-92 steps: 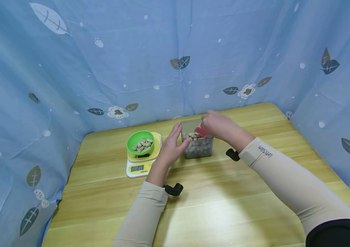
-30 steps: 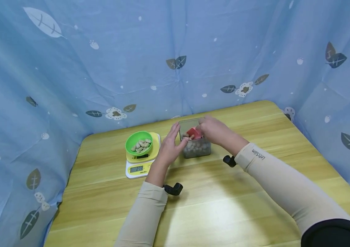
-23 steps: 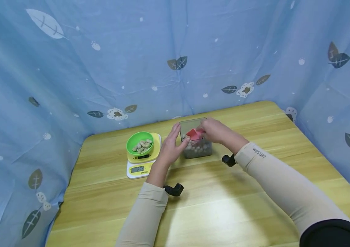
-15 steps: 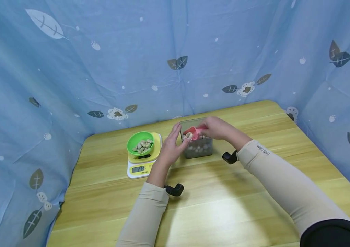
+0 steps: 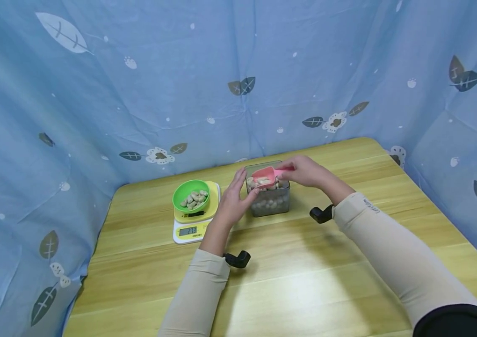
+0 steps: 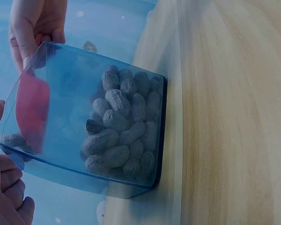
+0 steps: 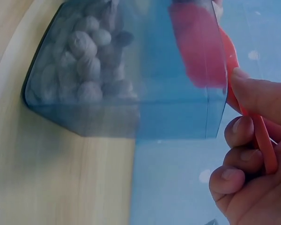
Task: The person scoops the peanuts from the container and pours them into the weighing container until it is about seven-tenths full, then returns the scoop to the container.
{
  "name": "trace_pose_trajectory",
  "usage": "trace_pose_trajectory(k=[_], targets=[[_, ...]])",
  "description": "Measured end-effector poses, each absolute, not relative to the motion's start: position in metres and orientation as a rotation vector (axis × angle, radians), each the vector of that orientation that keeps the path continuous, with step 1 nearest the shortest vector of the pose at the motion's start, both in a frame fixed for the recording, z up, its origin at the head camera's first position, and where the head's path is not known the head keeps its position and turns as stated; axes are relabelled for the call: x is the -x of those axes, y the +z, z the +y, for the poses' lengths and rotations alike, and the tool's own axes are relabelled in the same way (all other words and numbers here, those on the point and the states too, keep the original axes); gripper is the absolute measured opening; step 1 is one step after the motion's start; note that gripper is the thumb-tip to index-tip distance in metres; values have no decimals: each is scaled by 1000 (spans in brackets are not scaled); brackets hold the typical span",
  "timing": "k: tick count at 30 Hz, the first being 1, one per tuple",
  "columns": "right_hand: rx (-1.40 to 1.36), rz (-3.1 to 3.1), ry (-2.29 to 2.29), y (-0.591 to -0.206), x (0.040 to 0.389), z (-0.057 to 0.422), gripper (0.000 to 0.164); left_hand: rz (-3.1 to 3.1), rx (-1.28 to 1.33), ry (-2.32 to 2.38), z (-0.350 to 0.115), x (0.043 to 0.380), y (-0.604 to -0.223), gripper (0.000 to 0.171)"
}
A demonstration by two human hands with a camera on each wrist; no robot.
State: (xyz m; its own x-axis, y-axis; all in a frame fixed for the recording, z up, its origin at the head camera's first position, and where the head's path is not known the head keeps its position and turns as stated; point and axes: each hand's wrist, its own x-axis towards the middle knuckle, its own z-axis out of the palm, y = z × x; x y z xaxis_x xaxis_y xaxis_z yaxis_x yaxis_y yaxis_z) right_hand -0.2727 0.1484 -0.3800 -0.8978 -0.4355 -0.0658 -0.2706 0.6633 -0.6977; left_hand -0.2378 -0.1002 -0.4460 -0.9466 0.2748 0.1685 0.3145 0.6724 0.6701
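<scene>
My right hand [image 5: 303,171] pinches the handle of a pink scoop [image 7: 199,51], which holds peanuts [image 5: 263,181]. The scoop is tilted just inside the top of a clear grey plastic container [image 5: 270,206], with its handle crossing the right rim. More peanuts [image 6: 126,117] fill the container's lower part, seen through its wall. My left hand [image 5: 232,199] holds the container's near left corner, thumb toward the front and fingers along the left side; in the left wrist view several of its fingers [image 6: 14,190] look curled below the rim.
Left of the container stands a yellow and white kitchen scale [image 5: 200,229] with a lit display. On it sits a green bowl [image 5: 184,189] with several peanuts. A blue patterned curtain [image 5: 205,93] hangs behind the wooden table [image 5: 289,281].
The right hand has dug the scoop into the peanuts, then lifted it and levelled it near the rim with peanuts inside. The left hand, bowl and scale have stayed in place.
</scene>
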Motion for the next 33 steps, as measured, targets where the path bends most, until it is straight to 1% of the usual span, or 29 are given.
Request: trace_pose_trajectory(k=[6,11,17,24,28,33], targets=[[531,2617,-1151,-386,272,164,38,-2819,502,-1151,-100,239,-447,77],[510,2568,-1235,-389,271,173,39,-2819,507,-1168,-102,239,-447,81],[472,2530,-1296,-389,267,172,36,-2813,502,-1161,-101,239,-448,81],[450,2536,-1305,-389,267,171,39,-2824,513,-1157,-102,239,-446,83],[428,2575,-1304,-384,267,169,44,-2826,528,-1156,-104,239,-444,81],[385,2602,-1314,-375,267,163,46,-2813,518,-1170,-109,238,-438,75]])
